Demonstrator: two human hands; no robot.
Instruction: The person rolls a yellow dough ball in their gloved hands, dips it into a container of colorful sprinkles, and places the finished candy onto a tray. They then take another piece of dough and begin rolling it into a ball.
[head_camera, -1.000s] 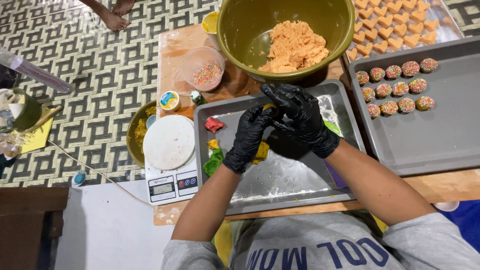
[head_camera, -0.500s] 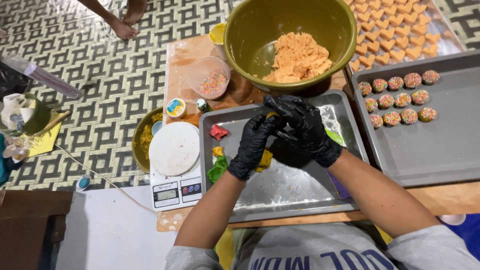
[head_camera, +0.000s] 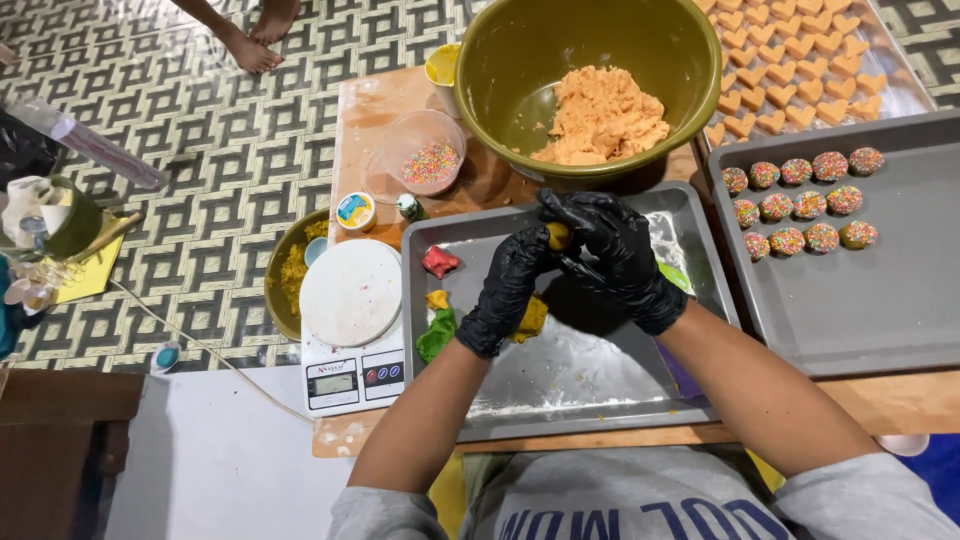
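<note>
Both my hands wear black gloves and meet above a floured metal tray (head_camera: 600, 390). My left hand (head_camera: 508, 290) and my right hand (head_camera: 615, 258) pinch a small yellow dough piece (head_camera: 557, 236) between their fingertips. On the tray lie red dough (head_camera: 439, 262), green dough (head_camera: 436, 335) and more yellow dough (head_camera: 531, 318). Behind the hands stands a large olive bowl (head_camera: 500, 60) holding orange dough (head_camera: 600, 118).
A second tray (head_camera: 860, 310) at the right carries several sprinkle-coated balls (head_camera: 800, 200). Heart-shaped cookies (head_camera: 790, 70) lie on a tray behind it. A cup of coloured sprinkles (head_camera: 430, 160), a kitchen scale (head_camera: 352, 325) and a yellow-filled bowl (head_camera: 285, 275) stand at the left. Another person's bare feet (head_camera: 255, 35) are on the patterned floor.
The camera view has shifted slightly. My hands stay together over the tray, still working the yellow dough piece between the fingers.
</note>
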